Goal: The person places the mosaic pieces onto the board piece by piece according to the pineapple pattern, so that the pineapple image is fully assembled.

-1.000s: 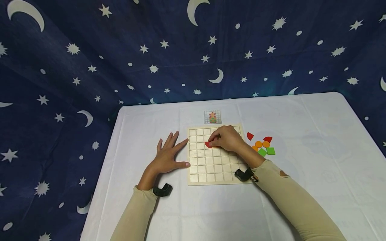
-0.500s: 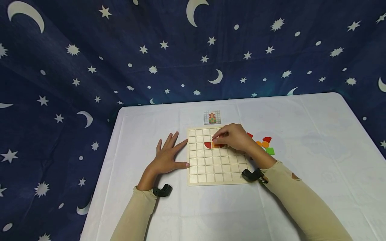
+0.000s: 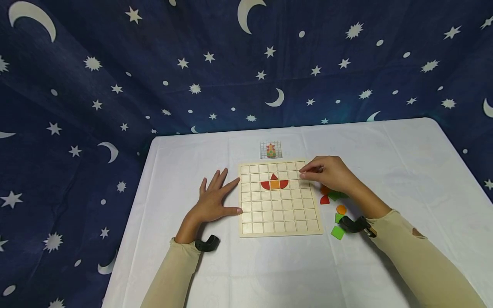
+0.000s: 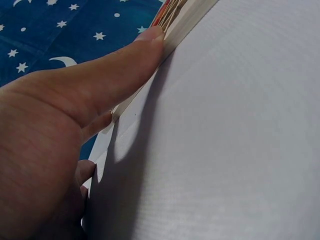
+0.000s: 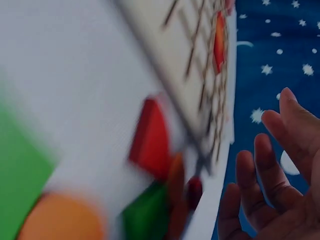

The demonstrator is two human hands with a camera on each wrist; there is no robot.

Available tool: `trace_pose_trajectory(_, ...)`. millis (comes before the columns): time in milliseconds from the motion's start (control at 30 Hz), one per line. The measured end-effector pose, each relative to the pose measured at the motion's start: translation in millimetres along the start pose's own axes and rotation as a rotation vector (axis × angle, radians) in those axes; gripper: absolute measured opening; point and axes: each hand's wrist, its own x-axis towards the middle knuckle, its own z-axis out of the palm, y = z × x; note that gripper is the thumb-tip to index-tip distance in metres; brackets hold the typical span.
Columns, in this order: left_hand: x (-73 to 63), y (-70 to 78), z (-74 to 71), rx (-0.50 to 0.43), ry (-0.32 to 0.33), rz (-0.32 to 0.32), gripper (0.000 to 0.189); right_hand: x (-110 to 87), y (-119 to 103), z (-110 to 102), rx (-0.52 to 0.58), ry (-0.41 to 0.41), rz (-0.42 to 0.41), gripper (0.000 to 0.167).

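Note:
A wooden grid board [image 3: 279, 214] lies on the table. Near its top sit an orange square [image 3: 275, 185], a red quarter-circle on each side of it, and a red triangle [image 3: 274, 176] above. My left hand [image 3: 213, 203] is spread flat on the left, with thumb and index fingertips right at the board's edge; the thumb [image 4: 120, 70] meets that edge in the left wrist view. My right hand [image 3: 331, 173] hovers by the board's upper right edge, fingers loosely bent and holding nothing. In the right wrist view its fingers [image 5: 270, 170] are parted, with a red piece [image 5: 150, 137] nearby.
Loose pieces lie right of the board, partly hidden under my right hand: a red quarter-circle [image 3: 325, 199], an orange disc [image 3: 341, 209], a green square [image 3: 337, 232] and others. A small card [image 3: 271, 149] with a coloured grid picture lies behind the board. A starry cloth [image 3: 215, 64] hangs beyond.
My right hand has let go of the red triangle above the orange square and moved right, off the placed pieces and over the loose ones. The left hand stays put.

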Motion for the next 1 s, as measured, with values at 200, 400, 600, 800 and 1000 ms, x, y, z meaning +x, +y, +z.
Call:
trace_pose_trajectory(200, -0.1, -0.6, 0.0, -0.001, -0.003, -0.002, 0.097, -11.9, 26, -10, -0.076, 0.036, -0.012, 0.019)
trace_pose_trajectory(400, 0.3, -1.0, 0.0, -0.003, -0.006, -0.004, 0.098, -20.9, 46, -20, -0.155, 0.052, -0.022, 0.017)
trace_pose_trajectory(600, 0.7, -1.2, 0.5, 0.002, -0.008, -0.005, 0.098, -27.4, 57, -29, -0.183, -0.025, -0.009, 0.018)
trace_pose_trajectory(800, 0.6, -1.7, 0.8, -0.003, -0.002, -0.001, 0.098, -29.1, 59, -29, -0.19, -0.086, -0.014, 0.016)
trace_pose_trajectory(1000, 1.3, -2.7, 2.1, 0.006, -0.006, -0.005, 0.098, -28.4, 55, -29, -0.189, -0.12, 0.003, 0.015)
